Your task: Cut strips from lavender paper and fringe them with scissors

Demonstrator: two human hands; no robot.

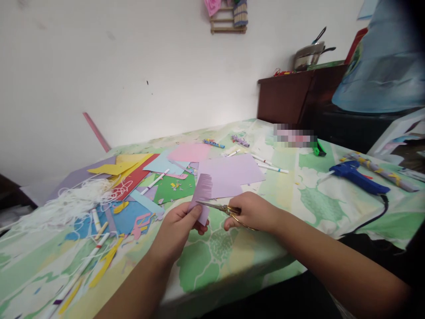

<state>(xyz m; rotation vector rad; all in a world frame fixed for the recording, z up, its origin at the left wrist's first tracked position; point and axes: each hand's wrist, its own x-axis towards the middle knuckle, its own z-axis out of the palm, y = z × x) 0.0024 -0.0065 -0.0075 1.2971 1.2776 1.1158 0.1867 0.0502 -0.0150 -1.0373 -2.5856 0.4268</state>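
Near the table's front edge, my left hand pinches a narrow strip of purple paper between thumb and fingers. The strip stands upright, and its right edge is cut into a row of fine fringes. From the right, my right hand grips a pair of scissors with gold-coloured handles. The scissor blades point left and reach the strip just above my left thumb; I cannot tell how far they are apart. Behind the strip, a larger purple sheet lies flat on the table.
Coloured paper sheets and tangled white string cover the left side. Markers and scraps lie among them. At right are a blue glue gun with a cord and a green tool. A flowered tablecloth covers the table.
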